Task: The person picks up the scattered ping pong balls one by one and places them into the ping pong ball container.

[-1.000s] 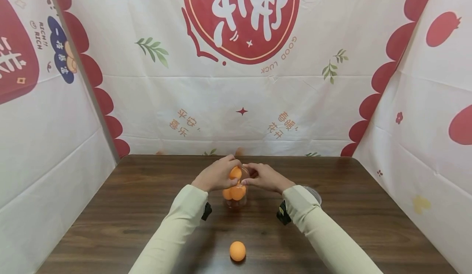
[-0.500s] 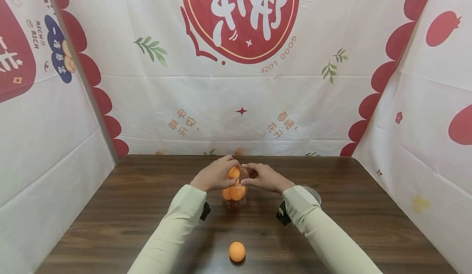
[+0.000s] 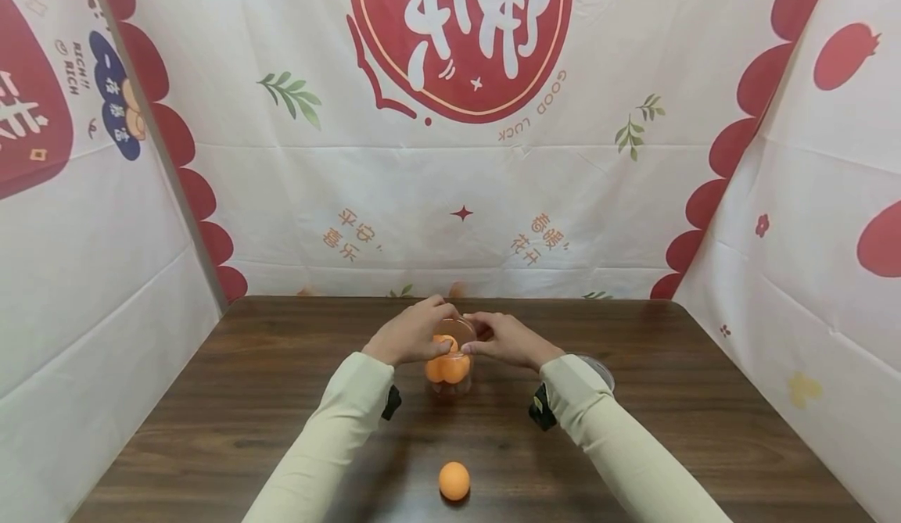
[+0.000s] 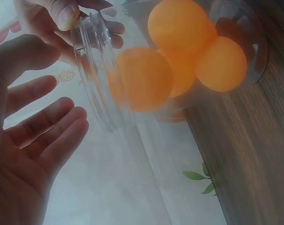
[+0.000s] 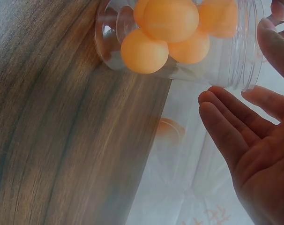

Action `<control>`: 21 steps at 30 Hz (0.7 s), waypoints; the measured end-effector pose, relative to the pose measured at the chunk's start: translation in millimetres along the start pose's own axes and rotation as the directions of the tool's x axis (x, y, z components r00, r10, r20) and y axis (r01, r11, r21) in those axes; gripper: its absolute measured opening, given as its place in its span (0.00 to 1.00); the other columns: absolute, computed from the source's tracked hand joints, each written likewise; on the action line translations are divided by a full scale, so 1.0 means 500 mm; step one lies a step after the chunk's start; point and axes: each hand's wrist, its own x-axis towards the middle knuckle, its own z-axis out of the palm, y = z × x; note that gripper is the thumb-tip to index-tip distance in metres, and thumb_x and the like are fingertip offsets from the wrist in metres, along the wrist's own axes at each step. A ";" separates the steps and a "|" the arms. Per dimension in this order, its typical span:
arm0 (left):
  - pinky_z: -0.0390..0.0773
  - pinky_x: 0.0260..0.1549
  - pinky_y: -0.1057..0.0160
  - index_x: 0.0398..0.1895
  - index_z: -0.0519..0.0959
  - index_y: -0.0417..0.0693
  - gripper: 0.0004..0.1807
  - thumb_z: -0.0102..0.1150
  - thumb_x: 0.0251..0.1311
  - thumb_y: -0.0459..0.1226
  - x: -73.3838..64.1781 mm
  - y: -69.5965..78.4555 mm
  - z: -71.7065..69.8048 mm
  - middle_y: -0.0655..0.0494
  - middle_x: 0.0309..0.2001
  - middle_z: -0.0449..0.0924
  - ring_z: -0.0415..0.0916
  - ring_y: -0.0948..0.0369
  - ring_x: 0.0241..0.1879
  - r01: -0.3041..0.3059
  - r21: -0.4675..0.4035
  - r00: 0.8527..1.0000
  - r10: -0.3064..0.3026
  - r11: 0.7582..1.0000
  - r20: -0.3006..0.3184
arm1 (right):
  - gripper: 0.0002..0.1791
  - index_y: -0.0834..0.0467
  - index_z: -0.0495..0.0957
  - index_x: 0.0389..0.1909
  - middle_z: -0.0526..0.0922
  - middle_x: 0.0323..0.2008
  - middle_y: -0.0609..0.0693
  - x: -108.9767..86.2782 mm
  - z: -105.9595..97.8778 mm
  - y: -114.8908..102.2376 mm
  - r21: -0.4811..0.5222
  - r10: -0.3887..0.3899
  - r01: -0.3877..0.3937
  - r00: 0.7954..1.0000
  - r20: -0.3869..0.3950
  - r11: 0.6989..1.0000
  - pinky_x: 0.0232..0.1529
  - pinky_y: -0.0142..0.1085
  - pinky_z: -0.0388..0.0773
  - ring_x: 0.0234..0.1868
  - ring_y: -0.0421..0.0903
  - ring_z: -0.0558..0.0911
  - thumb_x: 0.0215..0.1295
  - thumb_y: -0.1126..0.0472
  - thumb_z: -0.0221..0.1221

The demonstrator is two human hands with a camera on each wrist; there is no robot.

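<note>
A clear plastic jar (image 3: 450, 391) stands upright on the table, with several orange table tennis balls (image 3: 448, 368) inside. My left hand (image 3: 411, 334) is at the left of its mouth. The left wrist view shows that hand's fingers (image 4: 53, 126) spread and relaxed beside the rim (image 4: 97, 70), holding nothing. From the other side, my right hand (image 3: 512, 339) pinches the rim between thumb and index finger, its other fingers (image 5: 226, 124) extended beside the jar. Nearer me, one more orange ball (image 3: 454, 481) lies on the table.
A clear round lid-like piece (image 3: 600, 371) lies to the right, partly hidden behind the right sleeve (image 3: 577, 386). The dark wooden table (image 3: 211, 429) ends at a printed white cloth (image 3: 450, 171) at the back, with more cloth on both sides.
The orange ball at my left fingers has dropped into the jar onto the others, and the left hand has let it go. The right hand stays at the rim.
</note>
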 end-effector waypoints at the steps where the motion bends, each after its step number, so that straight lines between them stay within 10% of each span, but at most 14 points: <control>1: 0.78 0.41 0.60 0.49 0.77 0.45 0.17 0.65 0.55 0.36 -0.001 0.000 -0.001 0.50 0.46 0.74 0.75 0.57 0.38 -0.002 0.003 1.000 0.002 1.000 -0.004 | 0.34 0.60 0.66 0.66 0.82 0.47 0.55 0.000 0.000 0.000 0.004 0.000 0.000 1.000 0.002 1.000 0.46 0.41 0.78 0.46 0.45 0.81 0.63 0.49 0.60; 21: 0.77 0.40 0.59 0.49 0.77 0.43 0.18 0.65 0.55 0.36 -0.023 0.001 -0.023 0.46 0.47 0.74 0.74 0.58 0.37 -0.018 0.011 1.000 0.018 1.000 -0.020 | 0.35 0.60 0.64 0.67 0.82 0.48 0.55 0.000 0.001 -0.004 0.018 0.034 -0.034 0.999 0.001 0.999 0.48 0.43 0.78 0.48 0.47 0.81 0.63 0.50 0.61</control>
